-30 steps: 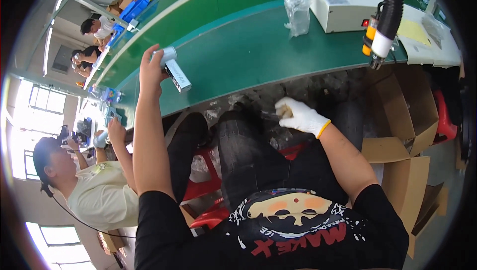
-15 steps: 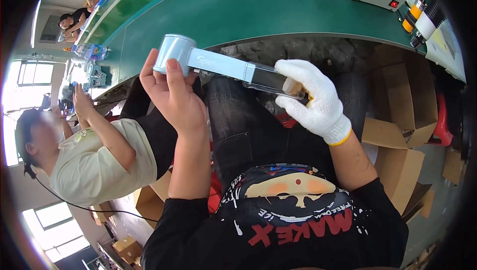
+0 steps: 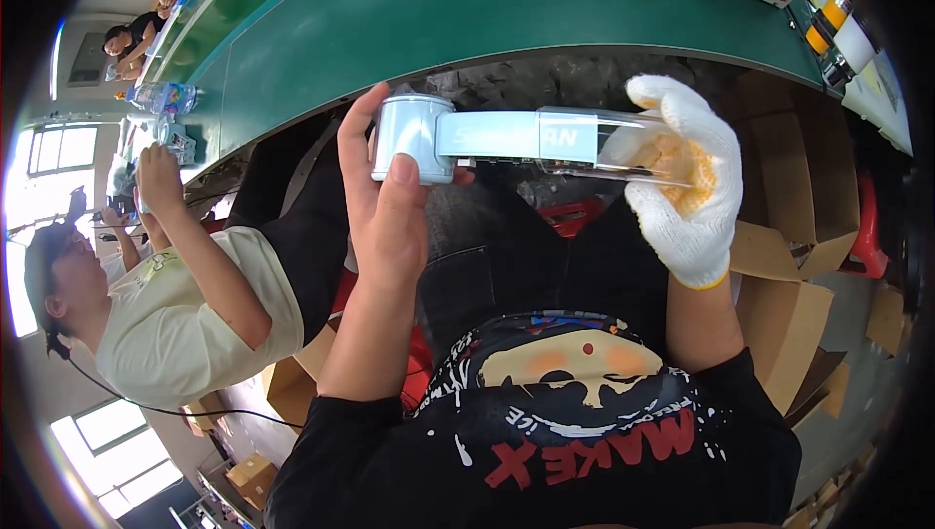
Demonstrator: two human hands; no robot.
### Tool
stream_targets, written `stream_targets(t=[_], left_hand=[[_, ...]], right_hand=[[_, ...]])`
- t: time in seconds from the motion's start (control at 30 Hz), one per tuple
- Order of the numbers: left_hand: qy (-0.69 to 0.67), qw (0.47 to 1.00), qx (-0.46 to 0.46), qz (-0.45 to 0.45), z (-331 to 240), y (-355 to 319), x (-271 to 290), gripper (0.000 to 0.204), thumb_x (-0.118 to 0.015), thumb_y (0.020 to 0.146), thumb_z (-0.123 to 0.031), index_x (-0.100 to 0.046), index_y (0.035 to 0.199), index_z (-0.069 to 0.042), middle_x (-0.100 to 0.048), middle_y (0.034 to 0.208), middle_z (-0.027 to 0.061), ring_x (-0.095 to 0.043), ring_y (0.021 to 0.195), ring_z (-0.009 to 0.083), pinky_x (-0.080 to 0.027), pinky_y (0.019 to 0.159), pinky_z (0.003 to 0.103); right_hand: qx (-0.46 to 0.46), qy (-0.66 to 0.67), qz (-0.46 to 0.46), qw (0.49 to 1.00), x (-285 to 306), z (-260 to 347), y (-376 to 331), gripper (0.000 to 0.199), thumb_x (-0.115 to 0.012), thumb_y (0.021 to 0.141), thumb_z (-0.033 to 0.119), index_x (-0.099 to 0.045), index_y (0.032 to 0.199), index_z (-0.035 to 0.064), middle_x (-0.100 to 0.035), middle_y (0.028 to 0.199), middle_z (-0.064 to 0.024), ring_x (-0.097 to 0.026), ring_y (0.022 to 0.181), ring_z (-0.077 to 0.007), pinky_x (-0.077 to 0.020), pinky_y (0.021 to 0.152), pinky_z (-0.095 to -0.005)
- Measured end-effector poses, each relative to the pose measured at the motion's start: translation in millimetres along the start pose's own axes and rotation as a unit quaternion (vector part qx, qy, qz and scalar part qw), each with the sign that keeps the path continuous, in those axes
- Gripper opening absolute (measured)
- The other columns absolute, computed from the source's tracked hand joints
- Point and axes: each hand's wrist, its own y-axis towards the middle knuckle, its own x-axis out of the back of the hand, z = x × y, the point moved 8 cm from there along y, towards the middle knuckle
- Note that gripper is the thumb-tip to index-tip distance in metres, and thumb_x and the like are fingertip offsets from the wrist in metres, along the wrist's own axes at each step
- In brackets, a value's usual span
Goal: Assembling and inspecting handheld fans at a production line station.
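Pale blue plastic fills the bare left hand (image 3: pixel 390 203), whose thumb and fingers are clamped round the round head of a handheld device (image 3: pixel 487 139) raised over the lap. White-gloved, the right hand (image 3: pixel 682 178) grips the device's other end, where a clear plastic sleeve (image 3: pixel 623 144) covers the handle, so the device lies level between both hands. Beyond them runs a green conveyor belt (image 3: pixel 467 3), with a co-worker (image 3: pixel 166 315) seated to the left.

Both forearms are raised, the bare left hand (image 3: pixel 385 203) with fingers curled, the gloved right hand (image 3: pixel 682 173) cupped.
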Motion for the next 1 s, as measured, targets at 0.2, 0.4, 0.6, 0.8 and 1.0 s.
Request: stream_targets(t=[0.2,0.4,0.6,0.8,1.0], left_hand=[[0.011,0.997,0.020,0.075,3.4,3.4,-11.8,0.078,-0.058,0.103,-0.051,-0.028,0.159,-0.006,-0.054,0.140,0.0221,-0.065,0.116,0.0296,-0.061,0.085,0.043],[0.006,0.982,0.155,0.109,36.4,0.2,-13.4,0.068,-0.043,0.108,-0.058,-0.045,0.149,-0.003,-0.063,0.127,0.0175,-0.068,0.096,0.0220,-0.060,0.072,0.035],[-0.104,0.910,0.359,0.177,69.5,-23.0,-33.8,0.065,-0.032,0.111,-0.059,-0.062,0.127,-0.003,-0.072,0.095,0.0117,-0.059,0.057,0.0133,-0.056,0.053,0.031],[-0.090,0.904,0.386,0.158,75.1,-24.0,-34.8,0.066,-0.033,0.110,-0.061,-0.062,0.123,-0.004,-0.072,0.090,0.0115,-0.055,0.051,0.0125,-0.055,0.049,0.031],[-0.084,0.910,0.379,0.149,76.9,-22.1,-31.0,0.064,-0.034,0.110,-0.060,-0.061,0.124,-0.003,-0.072,0.095,0.0124,-0.056,0.053,0.0133,-0.054,0.048,0.031]], right_hand=[[-0.016,0.029,-0.009,0.999,10.7,10.6,4.8,0.075,-0.073,0.073,-0.010,-0.054,0.145,-0.0008,-0.060,0.143,-0.0249,-0.070,0.114,-0.0263,-0.0622,0.088,-0.0361],[-0.045,0.092,-0.053,0.993,25.5,8.6,-1.4,0.074,-0.083,0.074,-0.002,-0.056,0.142,-0.0018,-0.067,0.133,-0.0229,-0.073,0.100,-0.0213,-0.0632,0.079,-0.0300],[-0.076,0.056,-0.102,0.990,39.8,-0.3,-7.5,0.073,-0.090,0.072,0.003,-0.058,0.138,-0.0027,-0.070,0.122,-0.0212,-0.072,0.096,-0.0184,-0.0621,0.076,-0.0282],[-0.159,0.114,-0.123,0.973,32.8,-12.3,-12.1,0.065,-0.089,0.072,-0.001,-0.061,0.130,-0.0032,-0.071,0.115,-0.0166,-0.070,0.096,-0.0161,-0.0611,0.078,-0.0291],[-0.218,0.154,-0.047,0.963,5.2,-33.0,-14.5,0.057,-0.086,0.072,-0.006,-0.062,0.124,-0.0037,-0.071,0.115,-0.0137,-0.069,0.097,-0.0141,-0.0593,0.083,-0.0299]])
